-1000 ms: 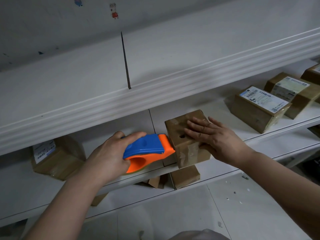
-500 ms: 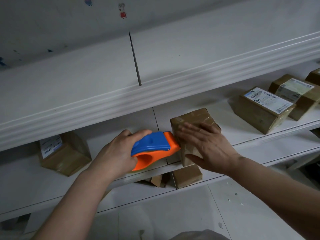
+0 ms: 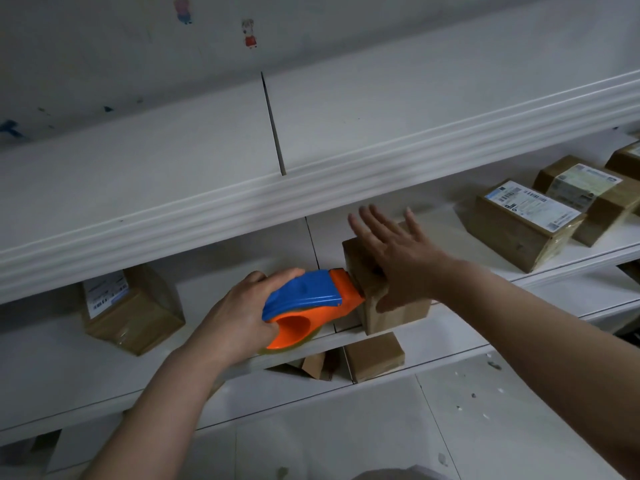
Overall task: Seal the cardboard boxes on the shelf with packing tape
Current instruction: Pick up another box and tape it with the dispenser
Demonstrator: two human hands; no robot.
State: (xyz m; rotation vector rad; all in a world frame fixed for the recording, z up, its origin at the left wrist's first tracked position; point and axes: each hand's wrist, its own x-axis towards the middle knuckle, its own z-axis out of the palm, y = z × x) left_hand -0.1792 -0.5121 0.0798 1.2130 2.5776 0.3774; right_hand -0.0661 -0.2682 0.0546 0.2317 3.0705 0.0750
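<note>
Cardboard box [image 3: 391, 306] sits at the shelf's [image 3: 398, 336] front edge. My left hand [image 3: 235, 317] clasps the tape dispenser [image 3: 308, 303], nose touching its left side; right hand [image 3: 401, 268] spread flat on top.

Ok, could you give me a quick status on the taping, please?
Left hand gripping tape dispenser, nose against small box. Right hand open over box. Nothing in the way.

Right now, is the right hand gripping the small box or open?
Open. The right hand has its fingers spread flat over the small box, none curled around it, while the left hand grips the tape dispenser.
</note>
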